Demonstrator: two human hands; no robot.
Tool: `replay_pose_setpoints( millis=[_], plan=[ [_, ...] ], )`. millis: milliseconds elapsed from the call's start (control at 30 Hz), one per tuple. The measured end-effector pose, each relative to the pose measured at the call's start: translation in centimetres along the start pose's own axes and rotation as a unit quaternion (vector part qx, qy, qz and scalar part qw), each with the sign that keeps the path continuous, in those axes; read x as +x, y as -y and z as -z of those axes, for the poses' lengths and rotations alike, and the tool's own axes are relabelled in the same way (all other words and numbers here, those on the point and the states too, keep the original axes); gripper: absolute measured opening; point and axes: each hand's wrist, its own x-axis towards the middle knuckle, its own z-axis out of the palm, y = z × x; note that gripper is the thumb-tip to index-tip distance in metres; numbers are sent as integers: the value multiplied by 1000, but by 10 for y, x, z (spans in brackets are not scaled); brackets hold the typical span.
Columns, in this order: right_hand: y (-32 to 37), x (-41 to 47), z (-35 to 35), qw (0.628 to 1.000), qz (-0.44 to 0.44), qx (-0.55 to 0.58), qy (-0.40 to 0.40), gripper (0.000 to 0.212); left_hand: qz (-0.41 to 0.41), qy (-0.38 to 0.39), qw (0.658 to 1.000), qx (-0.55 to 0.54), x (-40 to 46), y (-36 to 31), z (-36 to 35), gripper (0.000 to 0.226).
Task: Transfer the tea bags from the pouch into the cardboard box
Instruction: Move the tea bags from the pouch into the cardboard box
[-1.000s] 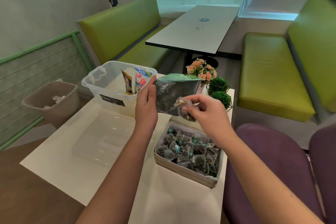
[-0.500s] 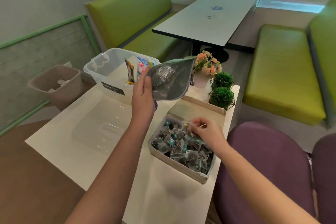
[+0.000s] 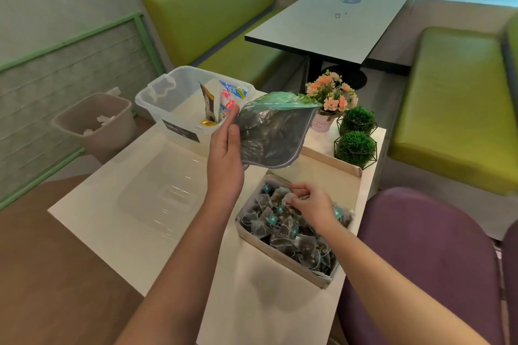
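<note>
White surface (image 3: 134,221) beside green benches | left hand (image 3: 225,152) grips pouch (image 3: 273,134) aloft, far of cardboard box (image 3: 280,259) | right hand (image 3: 311,204) pinches tea bag (image 3: 283,195) low inside box | advice: release onto the pile, keep strings untangled, hold pouch mouth reachable.

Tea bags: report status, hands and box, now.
Left hand grips pouch, held above table. Right hand in cardboard box, pinching a tea bag over the pile. Nothing in the way.
</note>
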Motion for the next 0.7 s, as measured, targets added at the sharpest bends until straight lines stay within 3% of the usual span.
replay_pose_setpoints(
  millis=[167, 267, 400, 500, 600, 700],
  plan=[
    [-10, -15, 10, 996, 33, -8, -77, 5, -8, 4, 1000, 13, -2, 3, 5, 38],
    [-16, -22, 13, 983, 77, -149, -80, 6, -19, 11, 1000, 21, -3, 4, 9, 37],
    [-18, -34, 5, 941, 99, -314, -72, 29, -18, 23, 999, 36, -4, 7, 13, 35],
    [-27, -44, -10, 924, 83, -373, 21, 42, -22, 30, 998, 50, -5, 9, 16, 36],
    [-42, -45, -20, 911, 125, -389, 56, 40, -21, 40, 998, 54, -5, 9, 20, 36],
    [-47, -47, -20, 934, 147, -325, -10, 27, -22, 46, 997, 53, -4, 9, 26, 36]
  ],
)
